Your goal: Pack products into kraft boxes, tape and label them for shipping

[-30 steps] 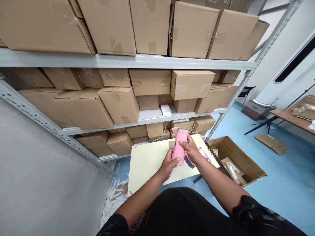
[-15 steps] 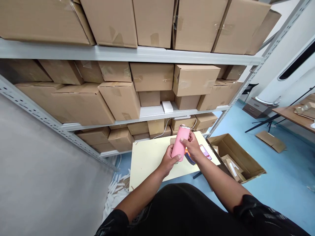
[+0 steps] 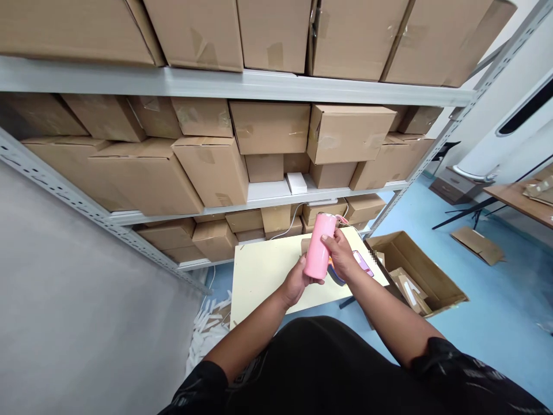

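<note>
A pink tumbler [image 3: 319,248] is held between my two hands over the cream table [image 3: 263,265], tilted slightly, its silver-rimmed top pointing away from me. My left hand [image 3: 298,282] is closed around its base, the fingers partly hidden underneath. Around the right side, my right hand [image 3: 340,252] grips the body, thumb across the front. A pink loop [image 3: 341,219] sticks out beside the top; how it is attached is hidden. Behind the tumbler and my right wrist lie a roll of tape [image 3: 335,275], mostly covered, and a phone [image 3: 363,263] with a lit screen.
Shelving [image 3: 268,200] loaded with cardboard boxes [image 3: 211,170] rises behind the table. An open carton [image 3: 444,294] with flattened cardboard inside stands at the right. White scraps [image 3: 203,334] lie on the floor at left. A brown desk [image 3: 514,202] stands farther right.
The tumbler has turned in my hands, and its silver rim and the pink loop now show at the top. My left thumb has moved off its front. The view has shifted slightly.
</note>
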A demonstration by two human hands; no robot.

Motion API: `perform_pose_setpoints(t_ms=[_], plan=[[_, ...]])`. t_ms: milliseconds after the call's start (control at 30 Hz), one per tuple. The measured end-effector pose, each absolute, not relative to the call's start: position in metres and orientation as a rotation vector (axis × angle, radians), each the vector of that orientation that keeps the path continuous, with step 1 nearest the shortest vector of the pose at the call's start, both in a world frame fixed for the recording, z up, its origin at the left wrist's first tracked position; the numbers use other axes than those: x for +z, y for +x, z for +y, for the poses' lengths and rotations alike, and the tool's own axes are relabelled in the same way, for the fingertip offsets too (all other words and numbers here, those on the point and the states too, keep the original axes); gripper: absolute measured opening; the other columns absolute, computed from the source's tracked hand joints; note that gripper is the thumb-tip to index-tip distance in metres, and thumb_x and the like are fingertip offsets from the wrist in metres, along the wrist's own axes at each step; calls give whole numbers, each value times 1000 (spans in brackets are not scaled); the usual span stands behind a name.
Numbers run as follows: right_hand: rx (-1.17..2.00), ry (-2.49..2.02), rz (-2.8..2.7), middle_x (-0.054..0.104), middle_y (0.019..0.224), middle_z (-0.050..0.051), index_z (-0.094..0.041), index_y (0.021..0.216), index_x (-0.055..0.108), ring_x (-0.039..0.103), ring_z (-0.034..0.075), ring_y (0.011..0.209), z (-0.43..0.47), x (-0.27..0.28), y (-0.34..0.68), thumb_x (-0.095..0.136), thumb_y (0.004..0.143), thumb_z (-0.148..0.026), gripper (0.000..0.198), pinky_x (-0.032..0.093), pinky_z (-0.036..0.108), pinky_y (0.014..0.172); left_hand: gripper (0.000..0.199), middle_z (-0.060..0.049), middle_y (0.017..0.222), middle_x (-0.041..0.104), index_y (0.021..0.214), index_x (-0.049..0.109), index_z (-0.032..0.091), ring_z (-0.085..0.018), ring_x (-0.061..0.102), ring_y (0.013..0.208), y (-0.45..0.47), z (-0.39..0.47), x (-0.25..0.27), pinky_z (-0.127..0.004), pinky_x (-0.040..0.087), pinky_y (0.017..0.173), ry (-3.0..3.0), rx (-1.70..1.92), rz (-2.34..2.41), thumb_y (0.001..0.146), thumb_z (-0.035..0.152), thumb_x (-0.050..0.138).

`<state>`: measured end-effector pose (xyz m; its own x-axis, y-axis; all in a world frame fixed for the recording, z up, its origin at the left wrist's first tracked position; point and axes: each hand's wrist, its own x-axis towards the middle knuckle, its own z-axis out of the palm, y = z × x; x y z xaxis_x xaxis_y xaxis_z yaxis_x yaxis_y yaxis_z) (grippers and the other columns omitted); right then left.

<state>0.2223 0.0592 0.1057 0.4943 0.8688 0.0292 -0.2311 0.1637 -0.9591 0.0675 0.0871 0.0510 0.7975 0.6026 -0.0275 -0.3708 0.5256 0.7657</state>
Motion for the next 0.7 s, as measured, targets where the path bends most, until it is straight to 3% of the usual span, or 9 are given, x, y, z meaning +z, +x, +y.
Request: perform_pose_setpoints(t_ms=[67,200,367,500,600,700], plan=[[804,-1176,-625,68,98,1,-25,107,57,63,21,83,66,103,226,89,70,-50,54,53,33,72,78,-17,128,69,146,54,20,-26,69,98,68,87,60,-37,56,76,866,619,310,92,77,53],[778,-1267,-492,64,92,0,-26,101,55,62,20,79,73,92,231,88,72,-54,52,52,32,68,85,-18,131,66,152,48,20,-27,67,100,69,84,66,-41,58,78,899,572,308,91,80,51],[838,-1265,-506,62,85,-2,-26,100,57,60,18,74,68,81,228,85,74,-59,50,50,30,63,72,-15,140,61,139,53,22,-28,65,113,70,81,61,-35,58,81,1015,680,490,79,45,85],[1083,-1132,-513,65,77,-1,-25,95,60,61,21,70,66,83,232,73,80,-64,44,50,32,61,60,-16,124,69,134,56,17,-28,73,95,68,83,60,-40,60,77,897,597,430,85,47,74],[1201,-1129,-455,70,78,3,-23,92,61,66,25,74,68,87,236,76,77,-58,40,54,37,66,60,-17,109,73,130,59,11,-30,75,87,69,83,63,-42,61,74,845,541,403,88,52,70],[1233,-1160,-387,69,73,5,-23,89,61,66,27,72,70,88,237,76,77,-64,45,56,40,66,67,-19,101,74,123,63,7,-30,75,84,72,80,66,-41,61,72,824,450,394,94,67,57]])
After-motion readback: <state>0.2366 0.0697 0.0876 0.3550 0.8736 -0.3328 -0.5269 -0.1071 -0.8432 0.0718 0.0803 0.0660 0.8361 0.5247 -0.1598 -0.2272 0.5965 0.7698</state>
